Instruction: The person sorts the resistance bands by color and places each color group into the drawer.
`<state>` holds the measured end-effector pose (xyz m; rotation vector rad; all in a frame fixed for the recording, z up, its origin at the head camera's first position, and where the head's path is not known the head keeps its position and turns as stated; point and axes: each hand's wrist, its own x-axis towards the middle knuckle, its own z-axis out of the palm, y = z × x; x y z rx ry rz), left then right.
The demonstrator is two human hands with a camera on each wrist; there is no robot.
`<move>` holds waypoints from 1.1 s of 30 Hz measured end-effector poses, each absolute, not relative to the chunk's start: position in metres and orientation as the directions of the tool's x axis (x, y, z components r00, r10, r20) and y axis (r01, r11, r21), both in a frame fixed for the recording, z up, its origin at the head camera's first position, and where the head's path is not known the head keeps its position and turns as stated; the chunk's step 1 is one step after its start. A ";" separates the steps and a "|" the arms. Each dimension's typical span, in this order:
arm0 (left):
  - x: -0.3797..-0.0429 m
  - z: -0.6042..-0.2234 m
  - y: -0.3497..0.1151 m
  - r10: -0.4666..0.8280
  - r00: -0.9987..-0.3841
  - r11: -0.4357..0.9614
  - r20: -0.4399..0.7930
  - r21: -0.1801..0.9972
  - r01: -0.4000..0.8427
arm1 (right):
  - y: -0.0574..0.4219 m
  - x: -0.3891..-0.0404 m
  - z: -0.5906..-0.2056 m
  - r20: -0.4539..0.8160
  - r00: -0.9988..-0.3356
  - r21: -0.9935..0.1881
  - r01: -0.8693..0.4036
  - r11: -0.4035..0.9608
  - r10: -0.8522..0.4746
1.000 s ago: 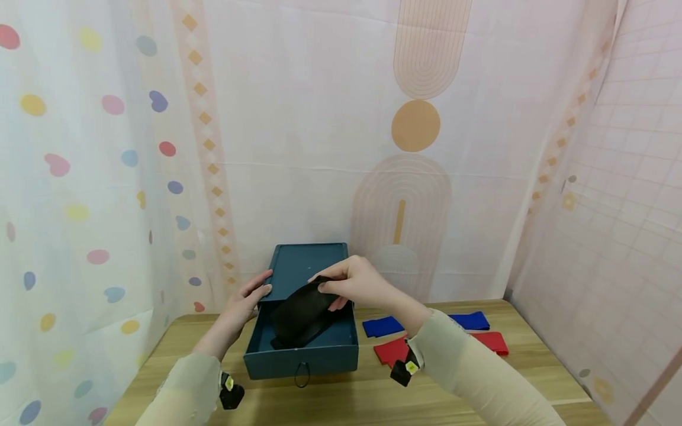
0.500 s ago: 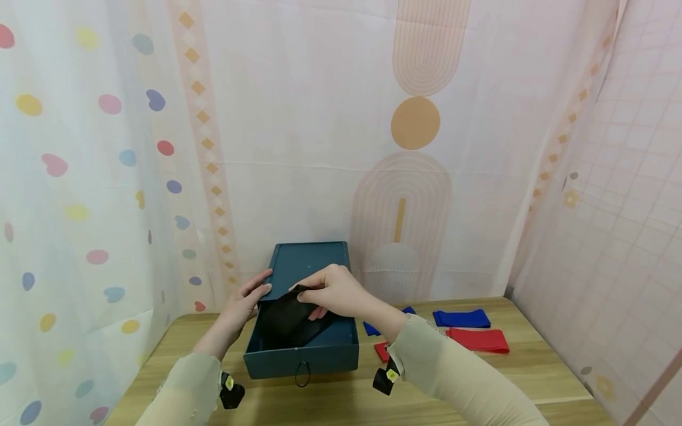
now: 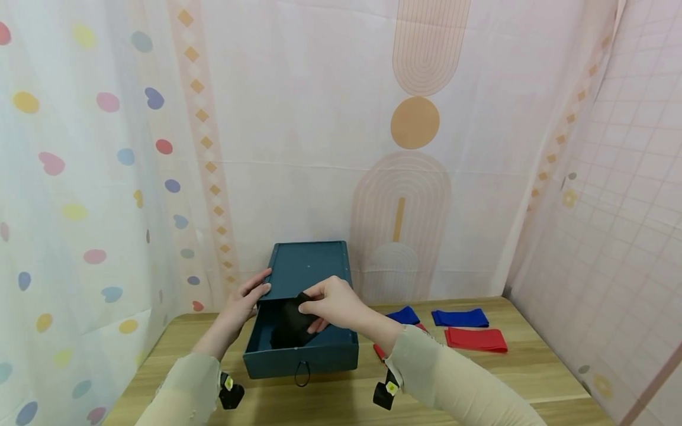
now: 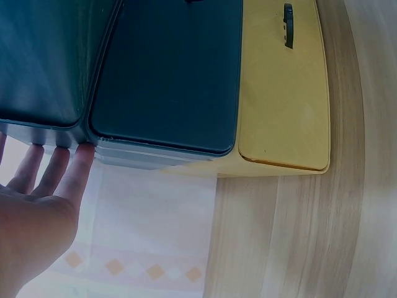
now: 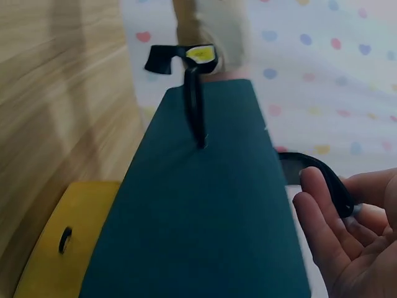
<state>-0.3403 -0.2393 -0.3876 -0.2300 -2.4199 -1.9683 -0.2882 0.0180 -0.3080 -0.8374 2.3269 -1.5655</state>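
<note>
Right hand (image 3: 333, 305) pinching black cloth (image 3: 288, 328) (lower half hidden inside box (image 3: 301, 358)), left hand (image 3: 246, 302) flat.

My box (image 3: 301, 355) is dark teal, and the cloth (image 3: 290, 325) in it looks black, I think. Blue cloths (image 3: 460, 318) and a red cloth (image 3: 476, 339) lie on my light brown wooden surface (image 3: 479, 378).

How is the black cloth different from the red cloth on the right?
The black cloth is inside the box, pinched by the right hand; the red cloth lies on the table, untouched. The black one is bunched and tilted; the red one lies flat and folded. Both are small pieces of fabric.
</note>
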 end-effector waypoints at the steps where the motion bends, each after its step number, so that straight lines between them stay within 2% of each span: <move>1: -0.340 -0.387 -0.239 0.106 -0.989 0.197 0.103 0.973 0.122 | 0.019 -0.289 -0.310 0.131 -0.819 -0.898 -0.337 0.283 -0.559; 7: -0.341 -0.386 -0.239 0.106 -0.988 0.193 0.108 0.973 0.127 | 0.029 -0.295 -0.316 0.120 -0.825 -0.854 -0.369 0.366 -0.552; 15: -0.340 -0.386 -0.240 0.099 -0.990 0.199 0.100 0.973 0.118 | 0.035 -0.301 -0.326 0.040 -0.816 -0.754 -0.404 0.518 -0.577; 25: -0.336 -0.386 -0.240 0.086 -0.991 0.224 0.104 0.967 0.121 | 0.039 -0.305 -0.320 -0.022 -0.829 -0.747 -0.358 0.561 -0.558; 33: -0.338 -0.383 -0.237 0.085 -0.992 0.220 0.092 0.969 0.109 | 0.048 -0.305 -0.318 -0.010 -0.827 -0.728 -0.380 0.571 -0.562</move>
